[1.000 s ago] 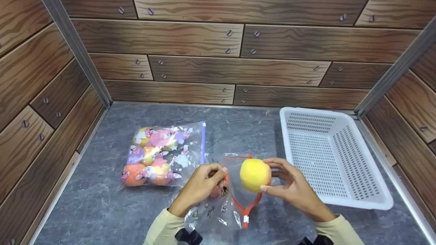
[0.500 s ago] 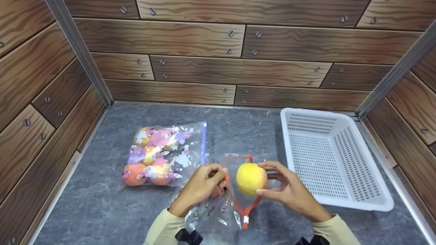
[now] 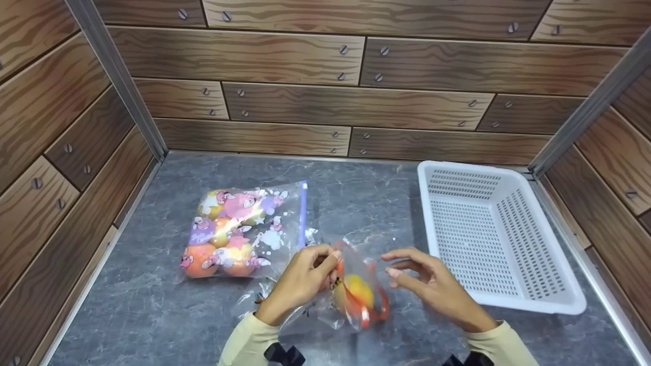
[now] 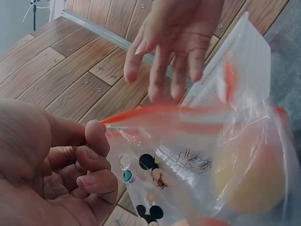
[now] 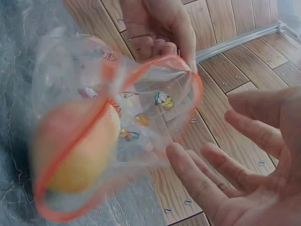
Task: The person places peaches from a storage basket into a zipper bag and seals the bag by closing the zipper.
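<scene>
My left hand (image 3: 299,280) pinches the rim of a clear zip bag (image 4: 188,176) with an orange zip edge and cartoon prints. Inside the bag lies a round yellow fruit (image 3: 360,291) with a reddish blush; whether apple or peach I cannot tell. Its colours show through the film in the right wrist view, where the fruit (image 5: 77,146) is blurred. A bit of something reddish shows low in the bag, mostly hidden by the left hand. My right hand (image 3: 432,285) is apart from the bag, to its right, fingers spread and holding nothing.
A second zip bag (image 3: 236,234) with a purple slider edge and pink prints lies on the left, holding several orange and yellow fruits. On the right stands a white perforated basket (image 3: 470,244). Wood-patterned walls (image 3: 285,101) enclose the grey marbled tabletop (image 3: 356,188).
The right hand has let go of the yellow fruit, which now sits in the bag. The bag's mouth has sagged and swung under it. The left hand keeps its pinch.
</scene>
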`<state>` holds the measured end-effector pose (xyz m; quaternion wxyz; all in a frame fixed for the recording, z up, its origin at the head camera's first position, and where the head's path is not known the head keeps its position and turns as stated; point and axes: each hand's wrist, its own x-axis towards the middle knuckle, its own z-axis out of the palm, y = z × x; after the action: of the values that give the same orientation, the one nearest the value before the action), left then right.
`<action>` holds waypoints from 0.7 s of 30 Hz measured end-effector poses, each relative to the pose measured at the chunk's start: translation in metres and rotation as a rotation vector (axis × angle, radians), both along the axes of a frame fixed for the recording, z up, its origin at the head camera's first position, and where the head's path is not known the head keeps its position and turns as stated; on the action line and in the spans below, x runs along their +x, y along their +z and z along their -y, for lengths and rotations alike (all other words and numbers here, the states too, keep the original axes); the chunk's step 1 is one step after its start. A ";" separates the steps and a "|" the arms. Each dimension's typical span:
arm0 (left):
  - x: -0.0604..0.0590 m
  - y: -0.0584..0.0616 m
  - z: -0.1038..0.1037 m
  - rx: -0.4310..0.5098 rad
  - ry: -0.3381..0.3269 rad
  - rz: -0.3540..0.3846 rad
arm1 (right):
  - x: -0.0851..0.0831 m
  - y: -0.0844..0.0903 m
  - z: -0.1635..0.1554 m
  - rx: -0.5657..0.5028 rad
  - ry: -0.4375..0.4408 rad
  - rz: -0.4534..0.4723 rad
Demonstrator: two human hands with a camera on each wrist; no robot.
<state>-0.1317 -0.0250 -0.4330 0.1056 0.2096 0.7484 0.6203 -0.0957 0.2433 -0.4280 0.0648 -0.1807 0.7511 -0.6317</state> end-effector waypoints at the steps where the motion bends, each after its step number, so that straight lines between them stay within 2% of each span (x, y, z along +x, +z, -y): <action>1: 0.000 0.000 -0.001 0.009 -0.005 0.011 | 0.000 0.001 -0.001 0.009 -0.029 -0.009; 6: 0.001 0.001 -0.004 0.028 -0.004 0.042 | 0.003 0.005 -0.001 0.032 -0.217 -0.003; 10: 0.001 0.001 -0.004 0.036 0.001 0.039 | 0.010 0.003 0.003 0.077 -0.294 0.036; 15: 0.000 0.000 -0.004 0.034 0.003 0.038 | 0.026 -0.009 0.013 0.168 -0.254 0.076; 21: -0.001 -0.001 -0.005 0.017 0.023 0.032 | 0.040 -0.024 0.030 0.219 -0.187 0.112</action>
<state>-0.1332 -0.0201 -0.4338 0.1085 0.1921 0.7437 0.6311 -0.0558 0.2132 -0.4518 0.0668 -0.0662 0.8244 -0.5582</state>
